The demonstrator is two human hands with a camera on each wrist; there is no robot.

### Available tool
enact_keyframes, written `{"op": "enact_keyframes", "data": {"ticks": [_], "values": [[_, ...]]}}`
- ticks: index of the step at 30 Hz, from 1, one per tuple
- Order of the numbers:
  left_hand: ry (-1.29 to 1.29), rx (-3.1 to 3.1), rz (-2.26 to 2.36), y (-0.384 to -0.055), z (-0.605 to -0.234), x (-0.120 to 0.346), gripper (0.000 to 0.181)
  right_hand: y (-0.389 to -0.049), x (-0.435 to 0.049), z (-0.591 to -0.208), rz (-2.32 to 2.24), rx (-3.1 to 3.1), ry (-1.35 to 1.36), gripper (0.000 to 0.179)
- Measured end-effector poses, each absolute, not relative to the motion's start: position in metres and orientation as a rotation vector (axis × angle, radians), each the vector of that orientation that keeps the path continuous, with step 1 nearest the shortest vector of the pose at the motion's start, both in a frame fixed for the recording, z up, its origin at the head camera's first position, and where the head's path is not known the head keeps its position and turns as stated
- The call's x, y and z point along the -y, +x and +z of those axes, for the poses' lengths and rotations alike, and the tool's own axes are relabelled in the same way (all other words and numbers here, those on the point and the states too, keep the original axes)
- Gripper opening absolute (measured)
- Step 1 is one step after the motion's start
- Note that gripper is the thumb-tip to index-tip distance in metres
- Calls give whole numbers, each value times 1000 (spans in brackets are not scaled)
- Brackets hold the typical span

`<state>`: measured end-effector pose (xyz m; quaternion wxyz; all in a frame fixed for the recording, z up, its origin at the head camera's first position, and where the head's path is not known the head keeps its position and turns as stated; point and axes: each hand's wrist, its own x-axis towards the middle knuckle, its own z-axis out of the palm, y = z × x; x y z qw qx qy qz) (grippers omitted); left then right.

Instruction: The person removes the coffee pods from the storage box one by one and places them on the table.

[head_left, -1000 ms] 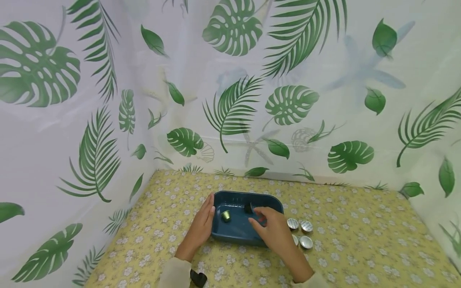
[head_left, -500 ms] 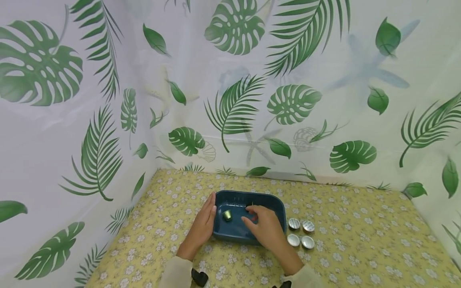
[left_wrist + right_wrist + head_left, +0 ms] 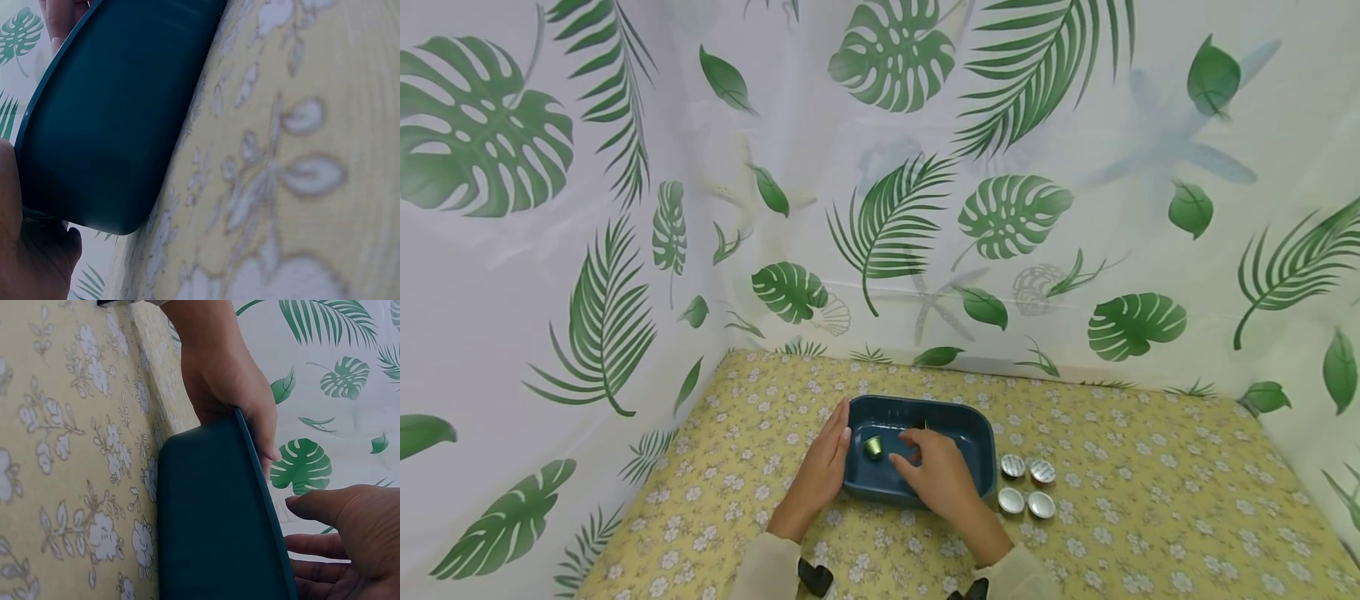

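Observation:
A dark blue baking dish stands on the flowered cloth in the head view. My left hand rests along its left end, fingers straight against the outer wall and thumb by the rim. Over the inside of the dish hovers my right hand, thumb and fingers apart with no object visible between them. A green coffee capsule lies in the dish, left of the right fingertips. Just behind those fingers a dark capsule shows, mostly hidden. The right wrist view has the right hand's thumb and fingers spread beyond the rim.
Several capsules with silvery lids stand in two rows just right of the dish. The yellow flowered cloth covers the table. Leaf-printed white sheeting rises behind and at the sides.
My right hand has moved left across the dish, coming nearer the green capsule and covering more of the dark one. The silver-lidded capsules it partly hid now show fully. My left hand stays put.

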<state>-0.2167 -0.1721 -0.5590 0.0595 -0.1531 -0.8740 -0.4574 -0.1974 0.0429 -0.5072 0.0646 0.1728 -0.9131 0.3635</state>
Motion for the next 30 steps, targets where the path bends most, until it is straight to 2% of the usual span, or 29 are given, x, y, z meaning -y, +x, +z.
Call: {"op": "enact_keyframes", "data": {"ticks": [5,13,22,30], "values": [[-466,2648,-1385,-217,-559,174,60,-200,-35,-511,1082,2750,545,39],[-487,2653,-1393,-218,-560,174,54,-205,-24,-518,1078,2753,545,38],[-491,2648,-1373,-218,-558,174,61,-210,-16,-519,1083,2770,556,40],[-486,2653,-1371,-217,-558,174,60,-214,-9,-521,1035,2834,512,46]]}}
